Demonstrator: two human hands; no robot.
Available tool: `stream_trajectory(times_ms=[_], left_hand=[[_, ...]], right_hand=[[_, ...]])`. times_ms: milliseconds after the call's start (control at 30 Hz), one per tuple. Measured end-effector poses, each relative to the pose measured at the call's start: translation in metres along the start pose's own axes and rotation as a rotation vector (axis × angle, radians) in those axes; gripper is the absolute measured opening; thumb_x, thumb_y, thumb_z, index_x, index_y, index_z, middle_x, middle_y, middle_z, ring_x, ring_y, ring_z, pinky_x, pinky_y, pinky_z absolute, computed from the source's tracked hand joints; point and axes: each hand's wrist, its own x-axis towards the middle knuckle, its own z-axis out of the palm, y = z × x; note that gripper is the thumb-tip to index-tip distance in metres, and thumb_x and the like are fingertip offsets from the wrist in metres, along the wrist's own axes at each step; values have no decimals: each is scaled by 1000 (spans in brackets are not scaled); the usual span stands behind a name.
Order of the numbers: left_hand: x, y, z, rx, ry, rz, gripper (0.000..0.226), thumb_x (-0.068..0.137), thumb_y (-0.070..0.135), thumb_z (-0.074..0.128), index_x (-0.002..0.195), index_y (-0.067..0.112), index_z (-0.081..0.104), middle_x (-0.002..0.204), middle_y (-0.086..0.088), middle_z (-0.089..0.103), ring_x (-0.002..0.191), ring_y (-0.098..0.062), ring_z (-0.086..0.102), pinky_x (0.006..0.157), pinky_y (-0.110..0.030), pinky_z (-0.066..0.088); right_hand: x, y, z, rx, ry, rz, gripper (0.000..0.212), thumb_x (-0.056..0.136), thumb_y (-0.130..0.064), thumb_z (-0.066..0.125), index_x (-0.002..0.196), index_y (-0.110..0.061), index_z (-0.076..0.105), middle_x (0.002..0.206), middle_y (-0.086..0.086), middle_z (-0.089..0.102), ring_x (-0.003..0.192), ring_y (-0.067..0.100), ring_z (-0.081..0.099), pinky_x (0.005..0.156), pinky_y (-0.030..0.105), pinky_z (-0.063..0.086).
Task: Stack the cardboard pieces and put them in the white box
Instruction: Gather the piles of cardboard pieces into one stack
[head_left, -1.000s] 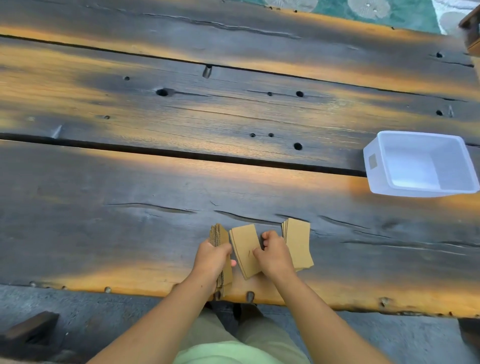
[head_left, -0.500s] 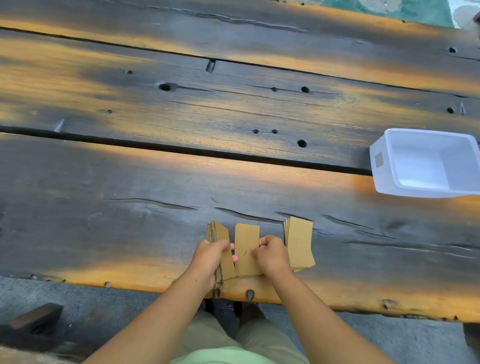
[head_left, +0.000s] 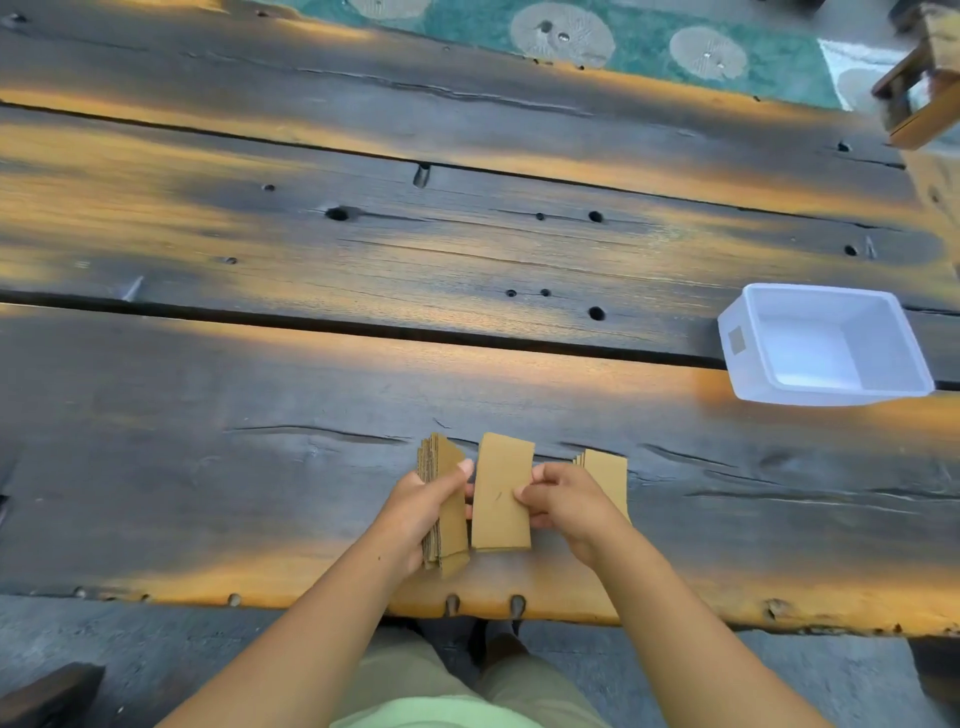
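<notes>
While the person stands at the near edge of the dark wooden bench (head_left: 260, 493), both hands are busy with brown cardboard pieces. The left hand (head_left: 421, 506) is closed around a thick stack of cardboard (head_left: 448, 512), held on its edge and tilted, with the thumb pressed on the front piece. The right hand (head_left: 563, 499) pinches the right side of a single cardboard piece (head_left: 503, 493), which sits just beside the stack. It may be touching the bench at its near end, but that is hard to tell. A second small pile of cardboard (head_left: 608, 475) lies flat on the bench behind the right hand, partly hidden by it. The white box (head_left: 737, 338) sits open on the bench, well apart to the right and farther away. A green patterned rug (head_left: 623, 41) shows beyond the far edge of the bench.
</notes>
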Motion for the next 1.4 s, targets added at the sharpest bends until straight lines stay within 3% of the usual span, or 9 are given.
stream_trajectory(times_ms=[100, 267, 433, 667, 767, 933, 1133, 1267, 1400], left_hand=[[-3, 3, -8, 13, -80, 28, 46, 81, 48, 78, 110, 13, 73, 97, -12, 82, 87, -30, 79, 69, -42, 64], [-8, 8, -21, 37, -170, 48, 68, 65, 59, 83, 117, 17, 71, 105, -9, 81, 97, -27, 78, 77, -40, 61], [-9, 6, -22, -46, -229, 31, 79, 59, 61, 84, 121, 15, 69, 113, -15, 78, 104, -31, 75, 79, -42, 62], [-12, 3, 2, -78, -245, 36, 80, 54, 58, 89, 116, 10, 73, 104, -20, 79, 88, -30, 78, 69, -38, 62], [-10, 0, 23, -106, -230, 35, 77, 58, 53, 90, 118, 9, 73, 108, -21, 78, 92, -32, 77, 79, -42, 62], [-9, -8, 70, -27, -164, 23, 74, 62, 44, 89, 120, 5, 68, 107, -20, 78, 87, -29, 76, 76, -39, 61], [-8, -19, 113, 88, -91, 70, 48, 72, 41, 82, 109, 13, 69, 74, -7, 75, 66, -20, 71, 61, -33, 56], [-3, -30, 130, 91, -38, 57, 42, 79, 31, 77, 112, 10, 64, 75, -11, 73, 67, -23, 69, 63, -35, 55], [5, -37, 137, 36, 95, 35, 30, 87, 14, 72, 113, 10, 61, 90, -14, 73, 73, -24, 72, 69, -42, 58]], right_hand=[[-7, -6, 9, 67, -26, -2, 26, 93, 1, 60, 112, 18, 59, 113, 31, 69, 106, 42, 68, 92, 46, 56], [-15, -11, 14, 197, -83, -37, 7, 94, 0, 60, 99, 1, 63, 95, 15, 72, 83, 23, 71, 78, 34, 59], [-20, -4, 33, 293, -150, 15, 5, 95, -3, 59, 99, -4, 63, 90, 13, 73, 80, 22, 70, 89, 40, 56], [-16, 4, 27, 339, -170, -4, 10, 94, -1, 59, 97, -5, 67, 89, 10, 75, 83, 21, 73, 84, 35, 59], [-15, 8, 12, 265, -123, -58, 11, 93, -2, 61, 103, -6, 65, 90, 10, 71, 87, 23, 70, 87, 37, 59], [-10, 20, -28, 5, -25, -133, 27, 91, -6, 63, 117, -6, 59, 71, -2, 57, 70, 10, 58, 65, 23, 50], [-1, 36, -68, -136, -16, -157, 19, 88, -10, 65, 107, -8, 65, 64, -1, 64, 45, -1, 51, 52, 22, 39], [3, 44, -86, -162, -15, -145, 22, 88, -15, 68, 109, -10, 63, 68, -1, 66, 57, 2, 56, 59, 24, 43], [12, 53, -108, -211, 143, -105, 20, 87, -16, 68, 104, -20, 61, 79, -6, 56, 71, 8, 55, 63, 23, 41]])
